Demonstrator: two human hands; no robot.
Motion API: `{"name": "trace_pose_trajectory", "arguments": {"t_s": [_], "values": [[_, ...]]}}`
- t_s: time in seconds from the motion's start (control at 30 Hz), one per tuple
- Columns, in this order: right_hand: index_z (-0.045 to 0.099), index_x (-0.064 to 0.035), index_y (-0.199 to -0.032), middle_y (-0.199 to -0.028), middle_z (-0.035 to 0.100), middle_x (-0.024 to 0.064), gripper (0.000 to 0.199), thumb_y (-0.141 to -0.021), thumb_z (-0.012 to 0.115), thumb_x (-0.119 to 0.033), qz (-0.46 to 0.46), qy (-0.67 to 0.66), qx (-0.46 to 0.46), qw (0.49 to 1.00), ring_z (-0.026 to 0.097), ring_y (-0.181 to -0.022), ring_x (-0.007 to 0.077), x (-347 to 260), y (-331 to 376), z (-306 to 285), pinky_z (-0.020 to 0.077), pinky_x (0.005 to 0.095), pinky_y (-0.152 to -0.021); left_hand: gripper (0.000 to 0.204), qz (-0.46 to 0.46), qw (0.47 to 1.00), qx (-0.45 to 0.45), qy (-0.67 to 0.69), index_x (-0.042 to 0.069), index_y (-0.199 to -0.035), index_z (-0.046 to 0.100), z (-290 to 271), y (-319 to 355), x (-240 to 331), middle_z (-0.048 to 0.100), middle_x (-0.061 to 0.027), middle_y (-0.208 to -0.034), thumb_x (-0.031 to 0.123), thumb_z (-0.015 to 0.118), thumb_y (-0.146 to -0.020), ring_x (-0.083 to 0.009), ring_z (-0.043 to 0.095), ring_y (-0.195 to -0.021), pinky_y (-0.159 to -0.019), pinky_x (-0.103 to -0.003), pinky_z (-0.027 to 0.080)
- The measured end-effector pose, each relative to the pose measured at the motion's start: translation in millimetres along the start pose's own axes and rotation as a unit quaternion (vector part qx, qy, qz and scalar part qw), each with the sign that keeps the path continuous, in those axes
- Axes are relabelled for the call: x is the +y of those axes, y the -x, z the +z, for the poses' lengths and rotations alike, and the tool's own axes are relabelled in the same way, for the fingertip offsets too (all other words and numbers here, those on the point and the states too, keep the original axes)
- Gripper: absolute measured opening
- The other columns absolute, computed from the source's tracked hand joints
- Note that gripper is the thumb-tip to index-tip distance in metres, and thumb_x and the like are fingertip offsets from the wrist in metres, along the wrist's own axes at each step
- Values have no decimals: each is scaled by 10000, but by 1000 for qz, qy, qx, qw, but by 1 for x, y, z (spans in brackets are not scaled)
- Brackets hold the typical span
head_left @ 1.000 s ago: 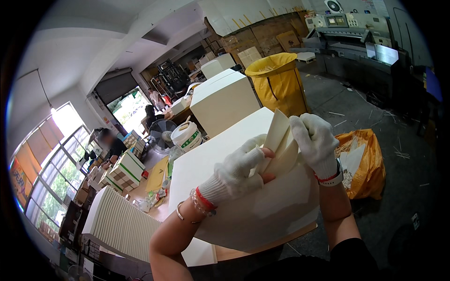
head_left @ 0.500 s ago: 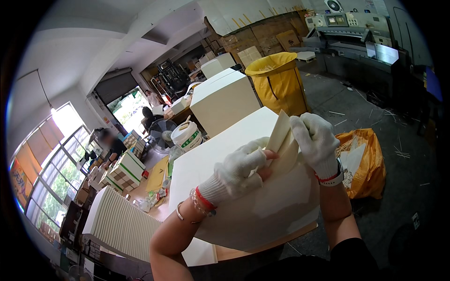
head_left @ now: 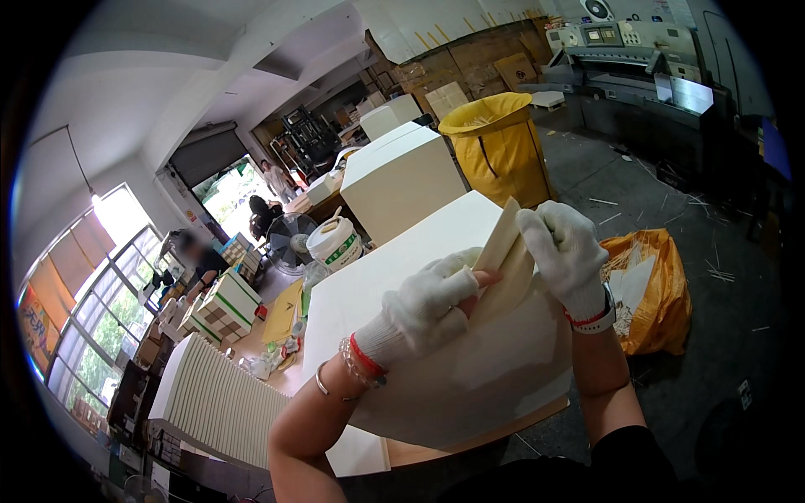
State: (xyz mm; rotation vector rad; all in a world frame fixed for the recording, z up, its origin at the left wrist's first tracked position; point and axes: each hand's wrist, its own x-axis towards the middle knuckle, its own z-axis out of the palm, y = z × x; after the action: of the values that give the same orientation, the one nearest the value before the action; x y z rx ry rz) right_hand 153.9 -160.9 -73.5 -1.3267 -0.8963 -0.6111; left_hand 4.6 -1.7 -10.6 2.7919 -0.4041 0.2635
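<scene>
Large cream-white paper sheets [head_left: 453, 390] lie in front of me, their far right corner bent up into a curled flap [head_left: 501, 239]. My left hand [head_left: 426, 300], in a white knit glove with bare thumb and fingertip showing, pinches the flap from its left side. On its right side my right hand [head_left: 563, 256], also gloved, is closed like a fist around the paper's edge. Its fingertips are hidden, as is how many sheets each hand holds. Below the hands the near part of the paper bows downward in shadow.
An orange bag [head_left: 658, 298] of paper scraps stands on the floor to the right, a yellow bin [head_left: 499, 151] beyond the table. Behind the sheets rises a tall white paper stack [head_left: 402, 180]. At left are fanned stacks [head_left: 218, 402], a white bucket [head_left: 335, 243] and a fan [head_left: 289, 243].
My hands keep their grip on the paper and have barely shifted. Far off near the doorway, people have changed position slightly.
</scene>
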Motion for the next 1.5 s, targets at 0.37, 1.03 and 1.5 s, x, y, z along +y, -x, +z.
{"name": "trace_pose_trajectory", "arguments": {"t_s": [0.37, 1.03, 1.5], "values": [[495, 7, -668, -585, 445, 87, 334, -948, 606, -137, -5, -35, 7, 999, 460, -524, 201, -3, 0, 0, 370, 360, -518, 397, 13, 997, 62, 35, 116, -1087, 619, 6, -1, -3, 576, -115, -1213, 72, 811, -742, -311, 559, -1131, -951, -379, 468], [683, -20, -992, -958, 672, 142, 226, -796, 651, -126, -135, 139, -223, 955, 652, -916, 327, -45, 40, -6, 524, 415, -802, 494, 48, 948, 216, -228, 92, -1241, 581, 24, 11, 15, 679, -83, -901, 193, 755, -790, -271, 688, -780, -651, -368, 549], [630, -1, -977, -1015, 650, 172, 210, -873, 629, -182, -263, 117, -309, 906, 618, -961, 335, -92, 60, 59, 475, 437, -892, 413, -76, 876, 470, 70, 51, -1285, 532, -105, 68, -6, 620, -49, -1115, -9, 559, -877, -118, 616, -887, -782, -285, 538]]}}
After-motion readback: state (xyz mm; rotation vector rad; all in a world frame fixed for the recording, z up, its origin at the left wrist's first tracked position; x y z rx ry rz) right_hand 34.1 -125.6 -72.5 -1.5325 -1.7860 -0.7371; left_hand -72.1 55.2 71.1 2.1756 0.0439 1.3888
